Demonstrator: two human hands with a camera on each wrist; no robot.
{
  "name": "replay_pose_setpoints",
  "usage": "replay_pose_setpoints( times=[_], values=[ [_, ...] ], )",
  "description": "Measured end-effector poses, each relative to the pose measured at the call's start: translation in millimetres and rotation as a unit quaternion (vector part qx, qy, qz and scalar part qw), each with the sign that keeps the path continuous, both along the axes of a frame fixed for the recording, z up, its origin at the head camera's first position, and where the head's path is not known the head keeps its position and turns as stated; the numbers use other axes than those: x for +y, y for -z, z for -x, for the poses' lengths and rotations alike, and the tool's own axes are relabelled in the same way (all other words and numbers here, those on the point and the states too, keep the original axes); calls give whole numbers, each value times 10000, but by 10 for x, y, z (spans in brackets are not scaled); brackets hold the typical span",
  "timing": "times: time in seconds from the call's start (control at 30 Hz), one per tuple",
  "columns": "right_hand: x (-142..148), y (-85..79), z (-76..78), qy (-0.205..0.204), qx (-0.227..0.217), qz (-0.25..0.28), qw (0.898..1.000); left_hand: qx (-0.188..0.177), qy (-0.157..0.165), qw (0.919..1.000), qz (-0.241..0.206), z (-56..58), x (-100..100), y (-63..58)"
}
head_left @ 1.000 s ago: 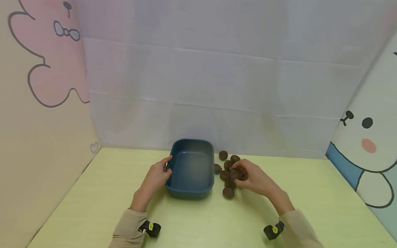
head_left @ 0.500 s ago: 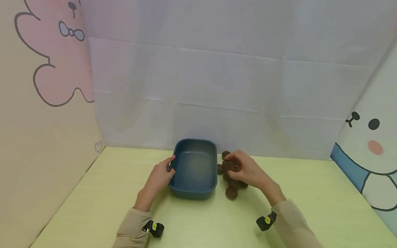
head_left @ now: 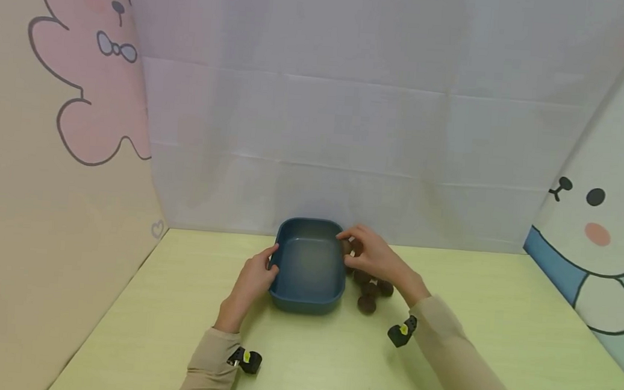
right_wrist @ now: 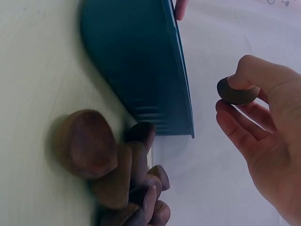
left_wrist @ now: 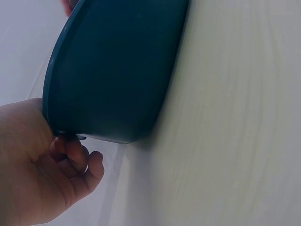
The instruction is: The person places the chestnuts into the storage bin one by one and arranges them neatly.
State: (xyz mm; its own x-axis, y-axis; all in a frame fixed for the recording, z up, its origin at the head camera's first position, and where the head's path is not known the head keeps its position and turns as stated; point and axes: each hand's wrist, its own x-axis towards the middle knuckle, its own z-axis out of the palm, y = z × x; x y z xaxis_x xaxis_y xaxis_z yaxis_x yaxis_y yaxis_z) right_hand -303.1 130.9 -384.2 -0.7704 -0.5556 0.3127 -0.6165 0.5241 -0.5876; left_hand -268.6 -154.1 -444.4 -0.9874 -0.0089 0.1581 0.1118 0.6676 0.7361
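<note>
The left hand (head_left: 250, 281) has the blue tray (head_left: 309, 273) by its left side, grip clamped at the rim, fingers curled against the wall. Over on the other flank, the right hand (head_left: 373, 256) comes in with its grip closed on a single brown chestnut (right_wrist: 239, 92), pinched between thumb and fingers! It's at the tray's far right corner, and the right wrist view shows that chestnut in the air, apart from the tray. Just beside the tray's right wall sit the loose chestnuts (right_wrist: 87, 143), bunched together on the pale yellow-green bench (head_left: 300, 363).

Now to the markings: each beige sleeve (head_left: 208, 363) carries a black wrist camera (head_left: 248, 361) with a yellow patch, and anything written on those patches is too small to read. The side walls speak in pictures: a pink cartoon animal (head_left: 88, 125) sporting a bow tie (head_left: 116, 48) on the left, a little outlined heart (head_left: 157, 229) below it, and a white cartoon animal (head_left: 609, 222) with a pink cheek on the right. Straight ahead hangs a creased pale sheet (head_left: 316, 129).
</note>
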Motion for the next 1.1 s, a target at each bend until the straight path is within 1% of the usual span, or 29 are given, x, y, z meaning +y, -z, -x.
replay_pose_setpoints(
  times=[0.2,0.37,0.47,0.67,0.83,1.0,1.1],
  values=[
    [-193,-20,161,-49,-29,-388,9992,-71,31,10000,63,-27,-1,25],
    [-349,-51,330,-26,-258,-681,9973,-53,31,10000,22,-32,-9,32],
    [-428,-88,422,-20,-357,-757,9965,-8,29,10000,-19,-25,-8,13],
    [-572,-186,530,-97,-585,-818,9949,2,22,10000,-69,-12,-15,-20],
    [-707,-212,635,-199,-598,-815,9947,21,25,10000,-82,-18,-29,-13],
    [-830,-198,716,-401,-419,-1121,9920,27,50,10000,-77,-31,-26,-14],
    [-899,-184,745,-421,-443,-1337,9891,38,96,9999,-72,-40,-22,-21]
  ],
)
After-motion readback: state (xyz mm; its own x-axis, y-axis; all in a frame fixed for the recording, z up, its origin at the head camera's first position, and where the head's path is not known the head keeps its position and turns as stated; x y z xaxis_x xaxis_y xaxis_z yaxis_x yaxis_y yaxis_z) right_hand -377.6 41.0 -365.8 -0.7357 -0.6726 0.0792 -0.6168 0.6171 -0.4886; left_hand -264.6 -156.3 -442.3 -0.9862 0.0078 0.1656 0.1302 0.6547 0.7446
